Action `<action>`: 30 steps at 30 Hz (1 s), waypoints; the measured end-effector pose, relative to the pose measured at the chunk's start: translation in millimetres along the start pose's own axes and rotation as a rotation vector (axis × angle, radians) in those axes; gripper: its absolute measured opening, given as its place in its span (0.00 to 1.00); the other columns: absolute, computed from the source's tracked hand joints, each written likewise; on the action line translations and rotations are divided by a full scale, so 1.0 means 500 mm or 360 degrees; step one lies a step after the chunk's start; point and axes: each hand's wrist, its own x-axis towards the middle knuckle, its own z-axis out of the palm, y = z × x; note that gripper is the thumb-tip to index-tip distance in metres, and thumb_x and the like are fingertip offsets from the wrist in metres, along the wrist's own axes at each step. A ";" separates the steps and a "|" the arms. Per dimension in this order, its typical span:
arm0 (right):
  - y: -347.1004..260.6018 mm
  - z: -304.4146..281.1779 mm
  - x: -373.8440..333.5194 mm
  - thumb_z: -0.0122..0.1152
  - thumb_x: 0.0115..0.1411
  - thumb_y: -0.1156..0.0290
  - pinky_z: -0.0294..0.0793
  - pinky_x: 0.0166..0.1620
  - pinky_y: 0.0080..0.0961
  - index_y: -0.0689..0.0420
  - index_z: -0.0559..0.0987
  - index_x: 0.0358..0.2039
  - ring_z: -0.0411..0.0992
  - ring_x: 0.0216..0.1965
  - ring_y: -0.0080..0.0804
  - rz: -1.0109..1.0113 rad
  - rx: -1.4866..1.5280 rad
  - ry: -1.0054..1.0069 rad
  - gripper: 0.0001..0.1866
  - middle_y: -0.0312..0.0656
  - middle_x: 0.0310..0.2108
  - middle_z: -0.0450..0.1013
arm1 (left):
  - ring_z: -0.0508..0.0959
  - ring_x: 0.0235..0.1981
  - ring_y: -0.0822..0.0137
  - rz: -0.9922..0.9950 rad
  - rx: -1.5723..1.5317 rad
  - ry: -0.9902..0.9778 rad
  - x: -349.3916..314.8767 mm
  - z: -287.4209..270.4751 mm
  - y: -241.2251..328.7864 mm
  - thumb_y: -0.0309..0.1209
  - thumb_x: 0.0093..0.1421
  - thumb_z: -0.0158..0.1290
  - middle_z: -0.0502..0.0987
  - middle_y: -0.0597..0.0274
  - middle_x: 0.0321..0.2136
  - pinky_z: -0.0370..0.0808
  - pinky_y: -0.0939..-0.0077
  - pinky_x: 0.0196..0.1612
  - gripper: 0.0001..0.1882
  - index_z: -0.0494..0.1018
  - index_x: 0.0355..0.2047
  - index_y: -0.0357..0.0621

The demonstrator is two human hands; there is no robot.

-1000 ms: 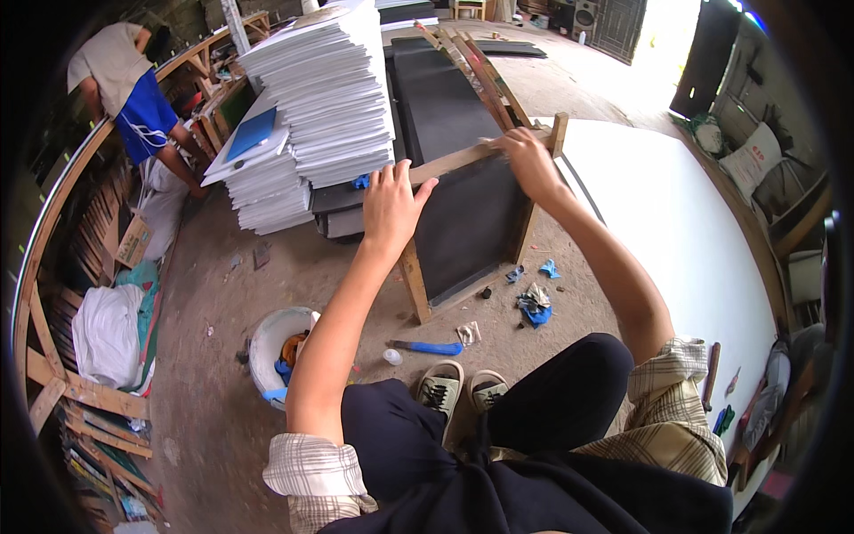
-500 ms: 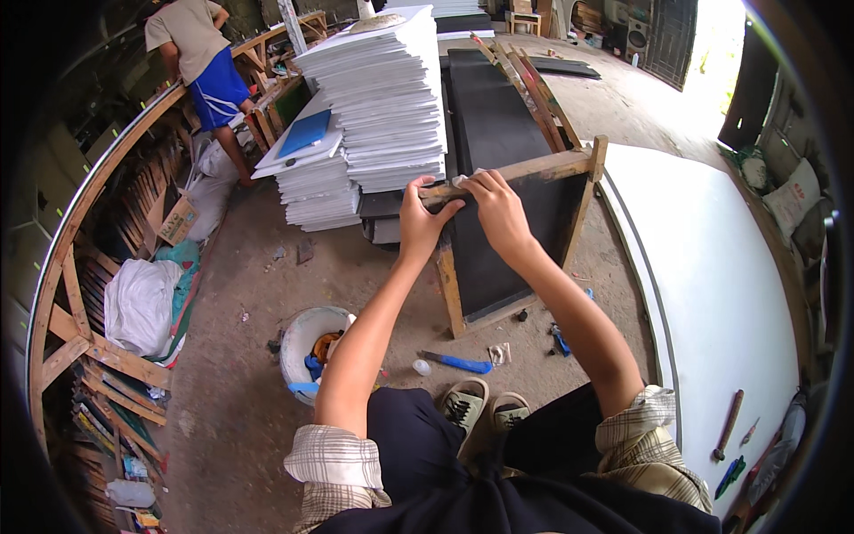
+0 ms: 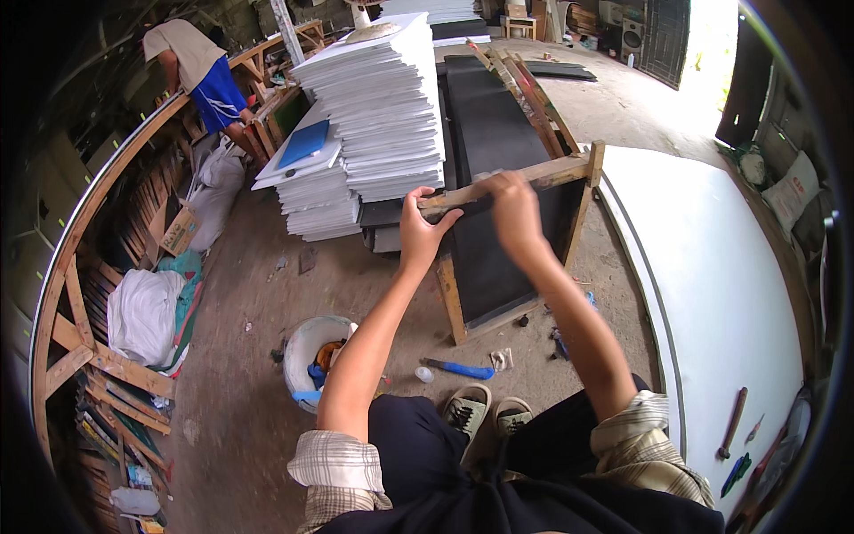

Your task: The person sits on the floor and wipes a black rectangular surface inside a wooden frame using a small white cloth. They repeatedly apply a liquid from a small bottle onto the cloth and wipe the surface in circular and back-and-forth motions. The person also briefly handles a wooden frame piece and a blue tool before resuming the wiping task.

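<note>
A wooden frame point(image 3: 562, 171) stands tilted in front of me, with a dark panel point(image 3: 498, 258) visible within its bars. My left hand point(image 3: 425, 233) grips the left end of its top bar, thumb on the near side and fingers over the far side. My right hand point(image 3: 518, 218), smeared by motion, is closed over the middle of that bar. Whatever it pinches is hidden by the blur; half a second ago a small pale scrap showed at its fingertips. Below the frame, a blue-handled tool point(image 3: 461, 368) lies on the floor beside a small clear cup point(image 3: 424, 374).
A white bucket point(image 3: 307, 343) holding odds and ends stands left of my feet. Tall stacks of white sheets point(image 3: 391, 116) rise beyond the frame. On the right, a big white board point(image 3: 712, 267) carries a hammer point(image 3: 733, 424). Another person point(image 3: 191, 62) bends over a bench at far left.
My right hand has slid rightward along the top bar and lifted its knuckles. My left hand keeps its grip. The other person has leaned further over the bench.
</note>
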 end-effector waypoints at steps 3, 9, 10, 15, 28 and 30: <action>-0.077 0.012 -0.016 0.54 0.47 0.84 0.74 0.45 0.33 0.59 0.79 0.39 0.70 0.44 0.41 -0.0203 0.0283 0.0020 0.17 0.43 0.38 0.73 | 0.75 0.38 0.65 -0.0117 -0.0144 -0.0086 0.007 -0.004 -0.002 0.38 0.44 0.69 0.74 0.56 0.36 0.72 0.71 0.41 0.30 0.67 0.43 0.39; 0.060 -0.028 -0.002 0.51 0.51 0.81 0.75 0.44 0.32 0.59 0.79 0.41 0.72 0.43 0.42 -0.0228 0.0036 -0.0021 0.16 0.42 0.39 0.73 | 0.75 0.39 0.65 -0.0074 0.0021 -0.0107 0.010 -0.012 -0.011 0.42 0.47 0.67 0.75 0.58 0.38 0.70 0.74 0.44 0.27 0.69 0.40 0.39; 0.112 -0.047 0.005 0.50 0.52 0.81 0.75 0.45 0.32 0.58 0.79 0.42 0.72 0.43 0.42 -0.0103 -0.0077 -0.0033 0.17 0.42 0.39 0.73 | 0.74 0.40 0.65 -0.0038 0.0000 -0.0100 0.006 -0.008 -0.007 0.42 0.47 0.67 0.75 0.57 0.38 0.70 0.73 0.45 0.27 0.69 0.40 0.39; 0.185 -0.070 0.019 0.51 0.50 0.84 0.75 0.46 0.32 0.59 0.79 0.41 0.71 0.46 0.40 0.0168 -0.0471 0.0064 0.18 0.43 0.40 0.73 | 0.73 0.41 0.59 0.0061 -0.0065 -0.0058 0.005 0.004 -0.010 0.44 0.46 0.67 0.72 0.55 0.38 0.70 0.69 0.46 0.30 0.66 0.40 0.38; -0.127 0.044 -0.001 0.55 0.44 0.85 0.75 0.44 0.33 0.61 0.77 0.41 0.71 0.44 0.40 -0.0404 0.0402 -0.0130 0.20 0.43 0.38 0.74 | 0.77 0.41 0.61 -0.0159 -0.0360 -0.0500 0.017 -0.071 -0.056 0.35 0.52 0.64 0.74 0.50 0.43 0.73 0.70 0.45 0.33 0.59 0.53 0.39; -0.127 0.049 0.024 0.57 0.44 0.85 0.75 0.44 0.32 0.61 0.76 0.43 0.71 0.44 0.41 -0.0388 0.0312 -0.0236 0.22 0.44 0.38 0.73 | 0.78 0.38 0.65 -0.0131 -0.0158 -0.0459 0.017 -0.073 -0.054 0.32 0.51 0.64 0.76 0.53 0.40 0.75 0.71 0.42 0.33 0.59 0.54 0.42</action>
